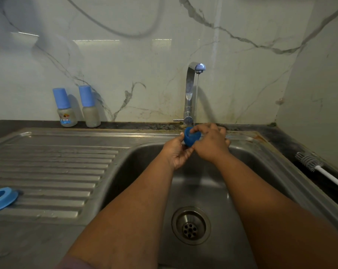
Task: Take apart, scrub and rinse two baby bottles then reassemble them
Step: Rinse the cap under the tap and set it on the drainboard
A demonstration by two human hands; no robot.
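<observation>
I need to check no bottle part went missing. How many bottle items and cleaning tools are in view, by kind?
Capped baby bottles: 2
Loose blue ring on the drainboard: 1
Blue part held in both hands: 1
Bottle brush: 1
Total: 5

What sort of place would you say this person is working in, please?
Most likely a home kitchen sink area. A stainless steel sink with a ribbed drainboard, a running tap against a marble-patterned wall, and two baby bottles beside it point that way.
</observation>
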